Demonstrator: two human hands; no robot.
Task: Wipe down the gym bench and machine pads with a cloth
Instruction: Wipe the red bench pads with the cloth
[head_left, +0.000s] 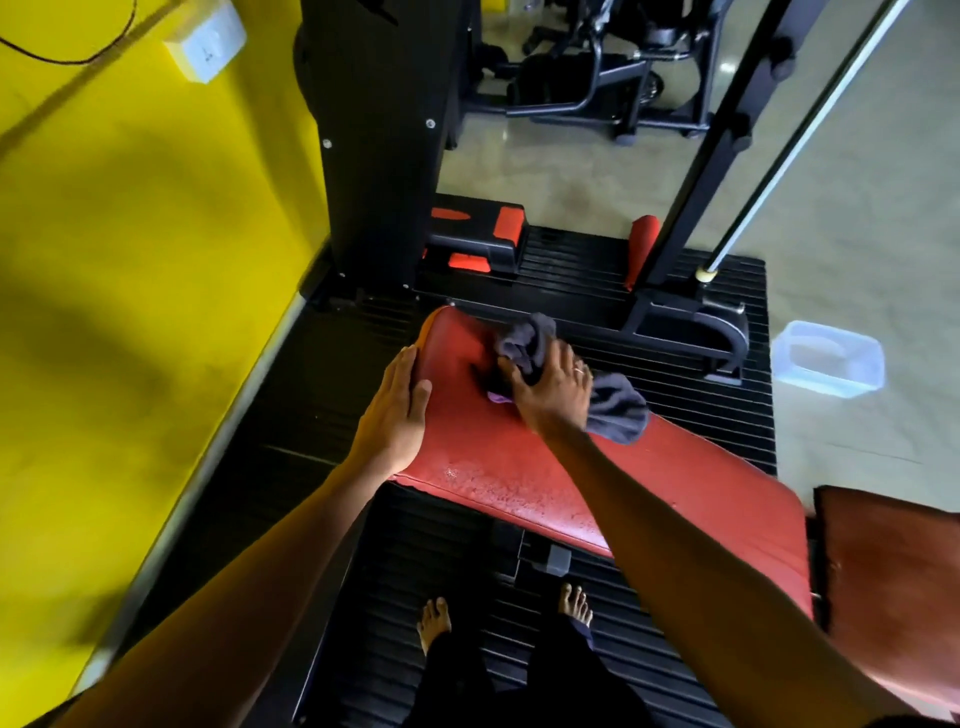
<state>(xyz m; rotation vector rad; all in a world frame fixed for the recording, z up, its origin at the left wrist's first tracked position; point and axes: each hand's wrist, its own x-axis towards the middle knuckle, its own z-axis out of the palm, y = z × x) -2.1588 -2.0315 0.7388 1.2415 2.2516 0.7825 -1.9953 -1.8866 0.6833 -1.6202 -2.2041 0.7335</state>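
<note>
The machine column (374, 156) and angled frame post (711, 156) hem the bench pad's (519, 467) far end, its near length lying open.

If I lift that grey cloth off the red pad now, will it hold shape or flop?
Probably flop: the grey cloth bunches in folds under the right hand and one end droops past the red pad's far edge. Thin fabric, so likely light. The pad looks glossy, so it may slide easily when pushed.

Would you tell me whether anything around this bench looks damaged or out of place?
The red bench pad shows a pale scuff and speckled surface near its front edge, below the left hand; worn or damp, I cannot tell. A clear plastic tub sits on the floor beside the mat.
</note>
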